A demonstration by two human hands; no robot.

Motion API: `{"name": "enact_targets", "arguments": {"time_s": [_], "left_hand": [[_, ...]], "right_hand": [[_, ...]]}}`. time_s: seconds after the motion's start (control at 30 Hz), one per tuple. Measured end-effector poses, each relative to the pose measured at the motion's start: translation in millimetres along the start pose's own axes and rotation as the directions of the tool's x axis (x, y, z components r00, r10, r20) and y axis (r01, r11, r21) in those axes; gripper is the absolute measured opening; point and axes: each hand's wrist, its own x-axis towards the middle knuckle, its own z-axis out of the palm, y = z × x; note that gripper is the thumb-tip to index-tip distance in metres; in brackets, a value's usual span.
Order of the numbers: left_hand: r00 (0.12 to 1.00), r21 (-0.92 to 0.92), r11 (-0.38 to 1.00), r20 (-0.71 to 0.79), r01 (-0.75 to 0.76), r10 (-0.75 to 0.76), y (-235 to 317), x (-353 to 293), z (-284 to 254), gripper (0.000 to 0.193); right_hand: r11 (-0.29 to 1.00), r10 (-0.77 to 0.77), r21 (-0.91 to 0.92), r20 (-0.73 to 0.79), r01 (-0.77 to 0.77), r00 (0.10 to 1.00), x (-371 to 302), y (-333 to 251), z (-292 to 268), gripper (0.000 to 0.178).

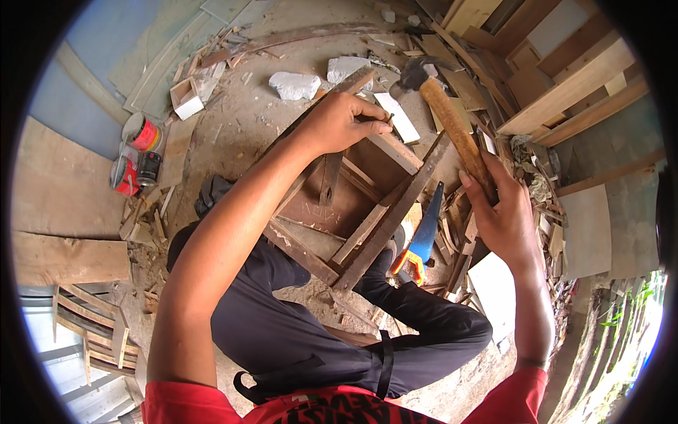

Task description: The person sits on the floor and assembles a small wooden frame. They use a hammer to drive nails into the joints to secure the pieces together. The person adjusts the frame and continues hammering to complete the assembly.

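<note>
On the far left of the dirt floor [233, 134], two red cans [138, 152] sit side by side among wood offcuts, with a small open wooden box [186, 97] a little beyond them and flat boards [67, 258] lying nearer the wall. Moving across, two pale chunks of stone [294, 85] rest in the dust just past the work. At the centre stands a rough wooden frame [360, 212] of dark battens, tilted against the person's dark-trousered legs. The left hand [344, 121] reaches forward over the frame's top corner, its grip pinched closed on what looks like a small nail [387, 117]; the nail is too small to make out clearly, but the fingertips [378, 126] press together right at the upper rail. Just to the right, the hammer [441, 106] is raised above the frame, its metal head near the left hand's fingers and apart from the wood. The right hand [503, 215] is clenched around the lower end of the hammer's wooden handle, thumb lying along it. Below and between the two hands, a handsaw [424, 237] with a blue blade and orange handle lies on the floor beside the frame. Further right, a heap of planks and scrap timber [565, 92] leans up along the edge of the space.
</note>
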Motion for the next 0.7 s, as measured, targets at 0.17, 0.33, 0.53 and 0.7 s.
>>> {"name": "enact_targets", "arguments": {"time_s": [0.17,0.33,0.53,0.7], "left_hand": [[1.0,0.009,1.0,-0.011,-0.001,0.001,-2.9,-1.5,0.3,0.031],[0.999,0.023,0.999,-0.027,-0.032,0.033,-5.2,0.7,0.4,0.028],[1.0,0.026,1.0,-0.022,0.006,-0.006,1.1,0.3,-0.5,0.028],[1.0,0.085,0.996,-0.027,-0.001,0.003,-0.2,0.3,-1.8,0.027]], "right_hand": [[1.0,-0.016,0.006,-0.023,0.016,1.0,-0.6,0.6,3.6,0.041],[0.994,0.088,0.06,0.042,-0.09,0.995,-3.3,-5.3,-0.5,0.043],[0.993,0.108,0.043,0.021,-0.108,0.994,-3.5,-4.2,2.1,0.043],[0.999,0.053,0.009,0.013,-0.053,0.999,-5.4,-4.4,4.4,0.043]]}}
